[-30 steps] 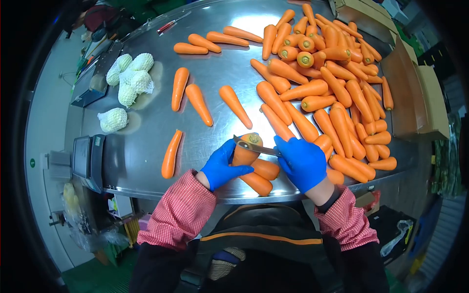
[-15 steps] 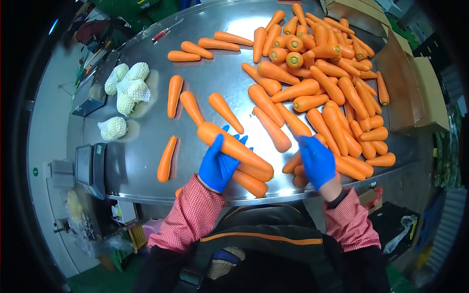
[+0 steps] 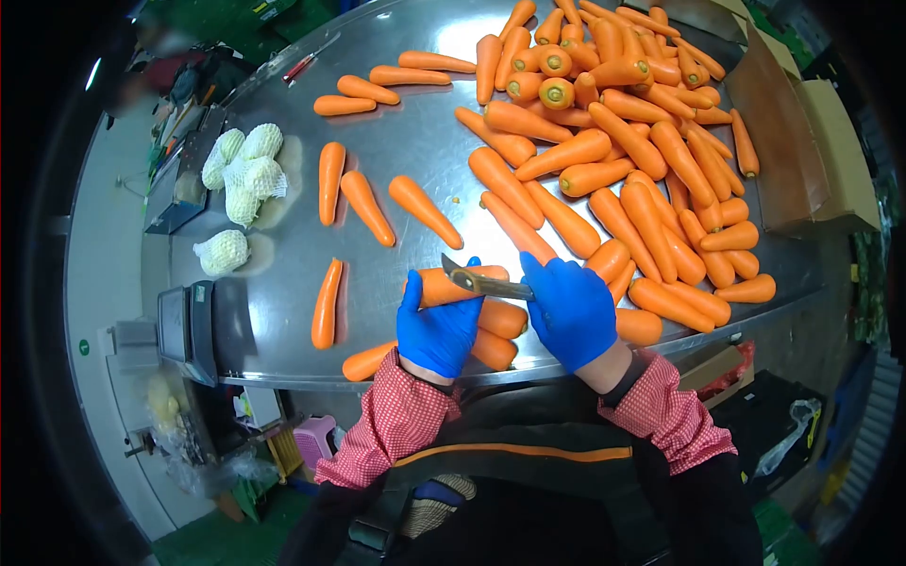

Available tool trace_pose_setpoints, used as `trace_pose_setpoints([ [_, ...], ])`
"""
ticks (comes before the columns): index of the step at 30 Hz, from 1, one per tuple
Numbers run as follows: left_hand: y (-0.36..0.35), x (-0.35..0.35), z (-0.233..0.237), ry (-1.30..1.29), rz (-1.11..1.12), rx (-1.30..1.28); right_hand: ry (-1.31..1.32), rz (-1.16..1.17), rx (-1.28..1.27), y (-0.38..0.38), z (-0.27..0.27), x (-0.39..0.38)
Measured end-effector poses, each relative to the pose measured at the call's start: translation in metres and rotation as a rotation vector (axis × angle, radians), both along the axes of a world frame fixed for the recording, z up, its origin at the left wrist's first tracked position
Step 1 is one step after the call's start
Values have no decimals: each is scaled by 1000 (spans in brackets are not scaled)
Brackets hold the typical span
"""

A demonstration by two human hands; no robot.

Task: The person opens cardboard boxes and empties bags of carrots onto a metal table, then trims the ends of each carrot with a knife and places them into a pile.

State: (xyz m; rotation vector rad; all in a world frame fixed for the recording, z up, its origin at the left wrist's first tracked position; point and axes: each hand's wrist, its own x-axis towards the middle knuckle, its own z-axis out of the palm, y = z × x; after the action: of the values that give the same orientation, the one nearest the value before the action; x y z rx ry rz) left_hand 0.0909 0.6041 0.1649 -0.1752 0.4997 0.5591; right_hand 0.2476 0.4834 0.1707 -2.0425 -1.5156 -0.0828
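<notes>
My left hand [image 3: 439, 330], in a blue glove, is closed around a carrot [image 3: 434, 287] just above the front part of the table. In my right hand [image 3: 571, 316], also gloved in blue, is a small knife [image 3: 481, 282] with a brownish middle and a dark hooked tip. The knife lies across the held carrot from my point of view; whether it touches cannot be made out. More carrots [image 3: 503, 319] lie beneath and beside my left hand, partly hidden by it. Another carrot [image 3: 370, 361] rests at the table's front edge.
A large pile of carrots [image 3: 623, 141] covers the right side of the metal table [image 3: 283, 311], beside a cardboard box [image 3: 774, 132]. Single carrots [image 3: 426, 211] lie at centre and left. Net-wrapped pale produce [image 3: 253, 177], a scale [image 3: 189, 330] and a red-handled tool [image 3: 307, 62] are leftward.
My right hand has moved left from beside the pile to my left hand, and a knife now shows in it. The carrot in my left hand is lower and turned more level.
</notes>
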Motion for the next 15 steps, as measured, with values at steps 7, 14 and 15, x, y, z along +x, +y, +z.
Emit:
trace_pose_setpoints([
  [7, 33, -65, -22, 260, 175, 262, 349, -115, -204, -29, -41, 28],
  [14, 63, -51, -63, 757, -129, 414, 231, -88, -232, -25, -35, 23],
  [15, 66, -22, -45, 873, -307, 734, 208, -84, -228, -24, -34, 22],
])
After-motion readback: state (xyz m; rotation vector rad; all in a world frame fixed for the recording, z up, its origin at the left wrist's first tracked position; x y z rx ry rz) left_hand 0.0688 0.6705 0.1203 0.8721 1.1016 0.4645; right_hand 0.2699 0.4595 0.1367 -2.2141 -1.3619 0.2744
